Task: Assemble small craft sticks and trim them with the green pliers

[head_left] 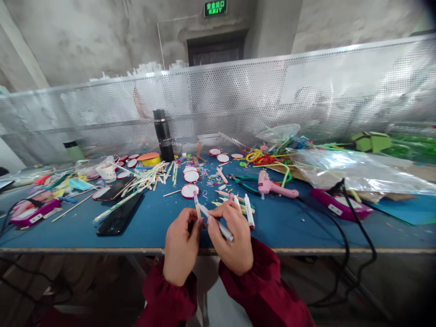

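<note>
My left hand [180, 245] is closed around a thin wooden stick [197, 206] that carries a round red-and-white disc [190, 191] at its far end. My right hand [230, 238] grips a grey-white marker pen [218, 223], its tip pointing toward the stick near my left fingers. Both hands hover at the front edge of the blue table [153, 222]. Dark red sleeves cover both wrists.
Other red-and-white discs [191, 176], loose sticks [150, 179], a black phone [119, 215], a black flask [163, 135], a pink glue gun [270, 185], pliers [245, 181], markers [248, 211], plastic bags [354, 170] and a magenta device with cable [340, 204] lie around. A perforated metal screen [238, 95] backs the table.
</note>
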Demonstrator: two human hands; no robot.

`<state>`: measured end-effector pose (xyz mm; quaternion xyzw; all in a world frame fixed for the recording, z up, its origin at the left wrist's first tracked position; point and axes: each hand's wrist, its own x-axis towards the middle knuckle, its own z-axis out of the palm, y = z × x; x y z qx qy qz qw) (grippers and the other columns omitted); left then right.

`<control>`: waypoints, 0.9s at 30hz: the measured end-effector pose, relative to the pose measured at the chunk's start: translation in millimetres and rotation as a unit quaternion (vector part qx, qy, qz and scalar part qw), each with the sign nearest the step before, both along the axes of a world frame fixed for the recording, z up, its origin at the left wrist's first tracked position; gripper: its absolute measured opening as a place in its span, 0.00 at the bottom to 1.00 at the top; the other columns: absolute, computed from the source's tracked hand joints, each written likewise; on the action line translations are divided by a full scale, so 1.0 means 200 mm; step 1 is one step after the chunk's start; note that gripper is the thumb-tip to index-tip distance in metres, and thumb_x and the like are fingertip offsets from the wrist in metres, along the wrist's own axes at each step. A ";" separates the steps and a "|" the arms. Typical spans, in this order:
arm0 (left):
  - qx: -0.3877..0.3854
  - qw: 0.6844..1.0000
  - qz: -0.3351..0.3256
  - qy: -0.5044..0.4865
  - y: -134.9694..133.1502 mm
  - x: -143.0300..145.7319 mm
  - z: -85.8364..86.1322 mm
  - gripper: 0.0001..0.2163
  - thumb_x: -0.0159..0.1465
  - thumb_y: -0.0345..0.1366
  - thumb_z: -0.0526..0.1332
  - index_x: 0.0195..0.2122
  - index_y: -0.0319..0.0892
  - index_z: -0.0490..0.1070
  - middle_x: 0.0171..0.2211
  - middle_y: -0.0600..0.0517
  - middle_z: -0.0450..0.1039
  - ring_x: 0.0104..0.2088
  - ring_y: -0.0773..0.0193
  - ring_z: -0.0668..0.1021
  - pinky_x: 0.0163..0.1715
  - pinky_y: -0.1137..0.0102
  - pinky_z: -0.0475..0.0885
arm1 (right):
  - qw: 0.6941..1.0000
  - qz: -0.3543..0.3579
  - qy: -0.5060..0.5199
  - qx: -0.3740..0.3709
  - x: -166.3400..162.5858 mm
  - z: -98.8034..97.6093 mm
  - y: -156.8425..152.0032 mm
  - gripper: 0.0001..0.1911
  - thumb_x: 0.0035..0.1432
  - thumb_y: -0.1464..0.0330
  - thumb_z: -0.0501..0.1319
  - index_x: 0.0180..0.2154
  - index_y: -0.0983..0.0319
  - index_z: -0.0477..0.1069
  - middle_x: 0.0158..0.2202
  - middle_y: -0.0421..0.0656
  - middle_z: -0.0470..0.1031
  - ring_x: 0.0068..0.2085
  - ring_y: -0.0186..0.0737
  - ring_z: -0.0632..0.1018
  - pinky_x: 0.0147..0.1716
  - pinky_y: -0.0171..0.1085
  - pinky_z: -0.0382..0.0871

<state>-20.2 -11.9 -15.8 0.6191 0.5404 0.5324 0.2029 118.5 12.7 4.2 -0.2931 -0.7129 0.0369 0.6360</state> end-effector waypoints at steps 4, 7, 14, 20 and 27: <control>-0.004 1.000 -0.004 0.005 0.00 0.00 0.01 0.10 0.72 0.43 0.57 0.38 0.45 0.72 0.35 0.51 0.80 0.36 0.59 0.80 0.39 0.69 0.71 | 1.000 0.003 -0.002 0.004 0.00 0.00 0.00 0.07 0.62 0.74 0.58 0.33 0.57 0.68 0.28 0.37 0.74 0.33 0.39 0.75 0.46 0.45 0.68; -0.003 1.000 -0.007 0.005 -0.01 0.00 0.01 0.10 0.72 0.43 0.57 0.39 0.45 0.72 0.36 0.51 0.80 0.37 0.59 0.80 0.39 0.69 0.70 | 1.000 0.004 0.000 0.004 0.00 0.00 0.00 0.07 0.62 0.74 0.59 0.33 0.57 0.68 0.28 0.37 0.73 0.33 0.39 0.74 0.46 0.45 0.68; -0.013 0.999 -0.016 -0.028 0.00 0.00 0.01 0.08 0.71 0.42 0.59 0.39 0.44 0.74 0.31 0.52 0.79 0.31 0.62 0.78 0.32 0.72 0.68 | 1.000 0.008 0.003 -0.001 0.00 -0.01 0.00 0.06 0.63 0.74 0.59 0.34 0.57 0.69 0.29 0.37 0.74 0.35 0.40 0.74 0.48 0.45 0.67; -0.019 0.999 -0.018 -0.047 0.01 0.00 0.00 0.08 0.71 0.42 0.59 0.40 0.44 0.72 0.29 0.55 0.76 0.28 0.65 0.75 0.30 0.73 0.67 | 1.000 0.011 0.023 -0.002 0.00 -0.02 0.01 0.06 0.63 0.74 0.59 0.35 0.57 0.70 0.29 0.37 0.74 0.36 0.40 0.74 0.49 0.45 0.68; -0.011 0.999 -0.017 -0.034 0.02 -0.01 -0.01 0.08 0.71 0.41 0.58 0.40 0.44 0.72 0.30 0.54 0.77 0.30 0.64 0.76 0.31 0.73 0.68 | 0.999 0.021 0.027 0.012 0.00 -0.02 0.01 0.07 0.62 0.75 0.59 0.35 0.56 0.70 0.29 0.36 0.75 0.32 0.38 0.75 0.50 0.46 0.68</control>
